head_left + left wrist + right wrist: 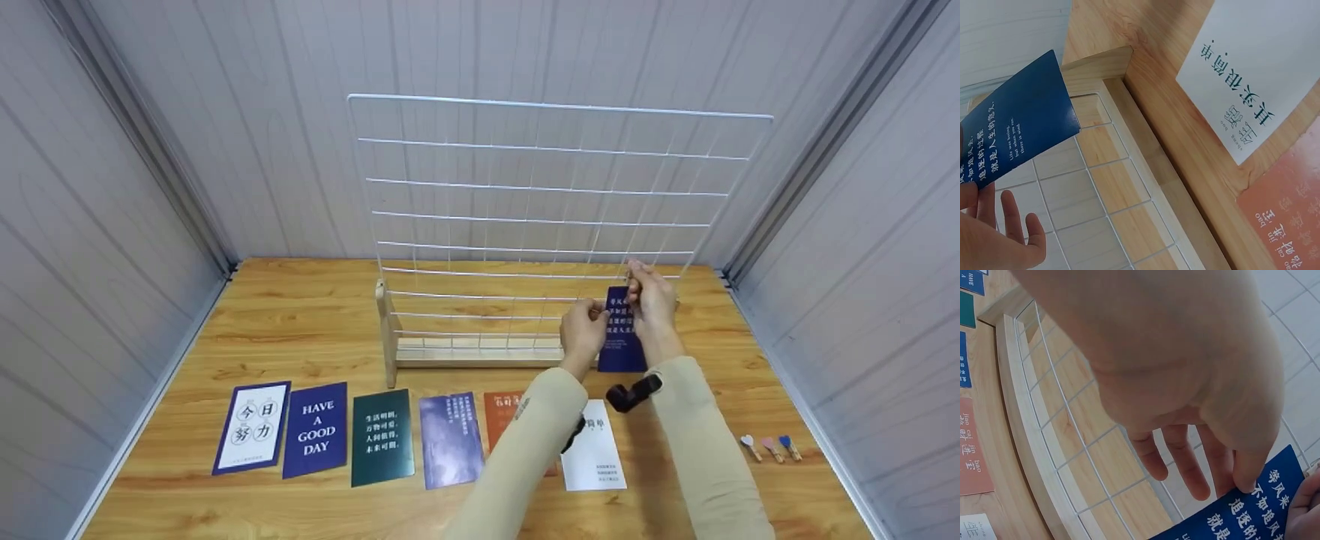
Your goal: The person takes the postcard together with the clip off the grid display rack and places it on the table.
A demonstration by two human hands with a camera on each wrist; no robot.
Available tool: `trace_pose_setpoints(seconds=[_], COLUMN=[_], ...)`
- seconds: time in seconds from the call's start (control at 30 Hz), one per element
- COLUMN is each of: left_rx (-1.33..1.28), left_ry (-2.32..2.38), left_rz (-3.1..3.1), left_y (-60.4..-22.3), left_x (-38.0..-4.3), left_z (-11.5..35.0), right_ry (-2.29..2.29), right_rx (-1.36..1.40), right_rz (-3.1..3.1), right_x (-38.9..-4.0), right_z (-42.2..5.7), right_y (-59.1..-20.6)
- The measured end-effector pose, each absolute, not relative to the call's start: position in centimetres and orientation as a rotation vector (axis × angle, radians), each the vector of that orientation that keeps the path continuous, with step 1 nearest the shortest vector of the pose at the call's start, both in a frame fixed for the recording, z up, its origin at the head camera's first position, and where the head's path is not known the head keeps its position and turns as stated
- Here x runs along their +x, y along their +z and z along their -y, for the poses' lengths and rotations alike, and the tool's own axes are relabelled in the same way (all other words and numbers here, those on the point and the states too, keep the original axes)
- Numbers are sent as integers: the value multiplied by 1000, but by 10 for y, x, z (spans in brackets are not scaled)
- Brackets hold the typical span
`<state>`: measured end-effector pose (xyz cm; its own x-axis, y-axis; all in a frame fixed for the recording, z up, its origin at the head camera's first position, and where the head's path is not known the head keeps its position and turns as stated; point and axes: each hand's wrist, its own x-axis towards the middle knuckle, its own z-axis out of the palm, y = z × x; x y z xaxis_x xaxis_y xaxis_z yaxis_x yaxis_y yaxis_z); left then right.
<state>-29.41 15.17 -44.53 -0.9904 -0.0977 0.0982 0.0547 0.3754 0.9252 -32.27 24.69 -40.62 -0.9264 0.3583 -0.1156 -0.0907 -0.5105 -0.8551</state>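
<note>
A dark blue card (621, 337) with white writing hangs upright in front of the wire grid (525, 220), near its lower right. My left hand (583, 330) pinches the card's left edge between thumb and fingers; its other fingers spread loosely in the left wrist view. At the card's top, my right hand (652, 304) is raised against the grid with thumb and fingers brought together. A pale sliver of what looks like a small wooden clip (1312, 468) shows by those fingers, mostly hidden. In the right wrist view the left hand (1185, 371) covers much of the scene.
The grid stands in a wooden base (480, 358). Along the front lie a white card (592, 450), an orange card (504, 409), a purple card (452, 442), a green card (382, 439) and further cards to the left. Three heart clips (771, 448) lie at the right.
</note>
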Motion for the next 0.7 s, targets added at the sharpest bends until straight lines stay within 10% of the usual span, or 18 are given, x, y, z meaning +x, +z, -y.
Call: trace_pose_setpoints(seconds=[0.7], left_rx=[-82], left_ry=[-1725], left_rz=[2507], left_y=[-457], left_x=[-288], left_z=[-142], right_ry=[2448], right_rx=[-278], right_rz=[1428], right_x=[-316], right_z=[-244], right_y=[-399])
